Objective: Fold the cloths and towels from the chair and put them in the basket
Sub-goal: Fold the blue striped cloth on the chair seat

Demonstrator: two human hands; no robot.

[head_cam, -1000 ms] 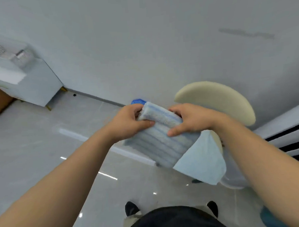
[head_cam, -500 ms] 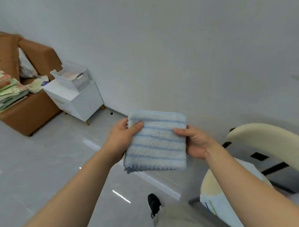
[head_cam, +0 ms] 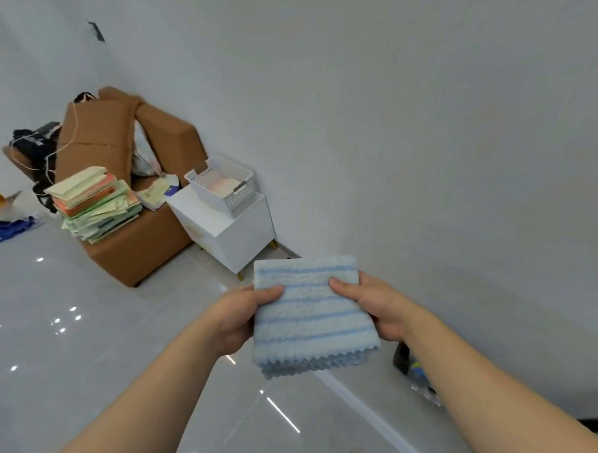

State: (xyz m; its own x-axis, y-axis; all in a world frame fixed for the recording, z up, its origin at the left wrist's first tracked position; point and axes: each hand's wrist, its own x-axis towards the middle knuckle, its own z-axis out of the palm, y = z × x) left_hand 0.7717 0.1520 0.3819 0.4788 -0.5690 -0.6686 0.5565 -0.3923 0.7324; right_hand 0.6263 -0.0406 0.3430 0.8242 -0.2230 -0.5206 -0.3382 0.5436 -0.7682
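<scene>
– Sitting at 10 o'clock, the basket (head_cam: pixel 238 199) is well apart from the hands; the left hand (head_cam: pixel 241 318) pinches the folded towel (head_cam: pixel 310 315) at its 9 o'clock edge, the right hand (head_cam: pixel 376 308) at 3.
– Risk?
– Only 2 pinches hold it; carried loosely, the layers could sag and unfold.

home, probably living room: brown sofa (head_cam: pixel 130 158), book pile (head_cam: pixel 96 201), white side cabinet (head_cam: pixel 229 229), tiled floor (head_cam: pixel 73 356).

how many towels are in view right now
2. A blue striped towel is held between the left hand and right hand; what looks like a pale folded cloth lies in the white basket on the cabinet. Others may be hidden beneath it.
</scene>
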